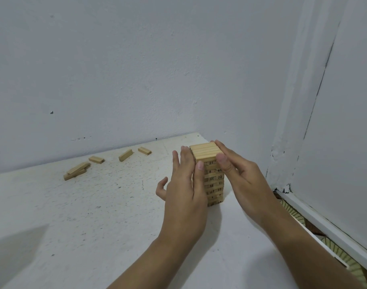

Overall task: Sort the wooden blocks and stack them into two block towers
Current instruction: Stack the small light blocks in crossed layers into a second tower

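- Block tower [213, 178]: upright on the white table [95, 226], many layers of numbered blocks, held square between both hands.
- Left hand [185, 184]: flat against the tower's left face, fingers straight and pressed together, thumb tip on the front face, one outer finger curled clear of the wood.
- Right hand [241, 174]: laid along the tower's right face up to the top layer, fingers straight and close together, thumb pressing the front just under the top edge.
- Judged step: truing up the layers, not adding one.
- Risk one — uneven squeeze. A harder push from either palm could slide the upper layers sideways over the lower ones, or tilt the whole column.
- Risk two: a careless release. A thumb dragging off the front face could pull an end block out of line near the top, where nothing weighs it down.
- Risk three: the table's edge and a dark gap [293, 207] just right of the tower. Any block knocked that way is likely lost down the gap.
- Loose blocks: a stacked pair [76, 172] and three singles [96, 159] [126, 155] [144, 150], all well to the left of the tower and farther back.
- No second tower in view, so much of the task looks undone — and reaching left past the column risks a forearm brushing it.
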Motion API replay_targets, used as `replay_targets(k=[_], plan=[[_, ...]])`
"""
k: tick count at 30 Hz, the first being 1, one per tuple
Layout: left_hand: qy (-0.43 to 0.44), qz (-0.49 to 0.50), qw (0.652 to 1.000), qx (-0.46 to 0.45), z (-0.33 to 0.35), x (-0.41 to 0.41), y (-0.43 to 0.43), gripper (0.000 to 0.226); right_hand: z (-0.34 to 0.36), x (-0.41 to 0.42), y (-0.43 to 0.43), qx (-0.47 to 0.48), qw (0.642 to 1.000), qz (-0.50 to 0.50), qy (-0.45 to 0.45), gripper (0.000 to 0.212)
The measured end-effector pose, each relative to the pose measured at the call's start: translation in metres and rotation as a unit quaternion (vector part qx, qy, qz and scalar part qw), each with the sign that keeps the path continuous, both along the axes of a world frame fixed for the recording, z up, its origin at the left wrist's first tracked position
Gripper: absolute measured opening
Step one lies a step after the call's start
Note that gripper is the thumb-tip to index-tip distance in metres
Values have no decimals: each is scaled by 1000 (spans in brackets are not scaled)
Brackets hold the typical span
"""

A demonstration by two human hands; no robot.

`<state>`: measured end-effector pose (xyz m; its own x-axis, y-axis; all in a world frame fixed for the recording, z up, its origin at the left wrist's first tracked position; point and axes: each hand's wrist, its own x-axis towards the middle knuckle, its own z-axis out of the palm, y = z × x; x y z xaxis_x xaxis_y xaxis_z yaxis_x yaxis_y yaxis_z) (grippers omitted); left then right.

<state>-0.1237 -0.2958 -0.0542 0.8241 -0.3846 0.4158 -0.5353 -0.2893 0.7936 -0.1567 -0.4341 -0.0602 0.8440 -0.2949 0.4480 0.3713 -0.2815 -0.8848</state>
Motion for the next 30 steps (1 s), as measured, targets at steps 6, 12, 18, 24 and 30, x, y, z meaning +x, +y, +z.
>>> replay_targets(k=[6,12,18,24,30], plan=[[-11,0,1000,0,1,0,-1,36,0,0,1,6,1000,1,-4,49],[-15,2,1000,4,2,0,0,31,-1,0,1,2,1000,-4,-3,55],[0,0,1000,-8,0,0,1,42,-1,-1,0,10,1000,-4,4,41],[45,-12,997,-59,3,-4,4,39,3,-4,2,17,1000,-4,16,28],[97,-3,991,-96,-4,0,10,68,1,-6,0,46,999,-16,21,39]])
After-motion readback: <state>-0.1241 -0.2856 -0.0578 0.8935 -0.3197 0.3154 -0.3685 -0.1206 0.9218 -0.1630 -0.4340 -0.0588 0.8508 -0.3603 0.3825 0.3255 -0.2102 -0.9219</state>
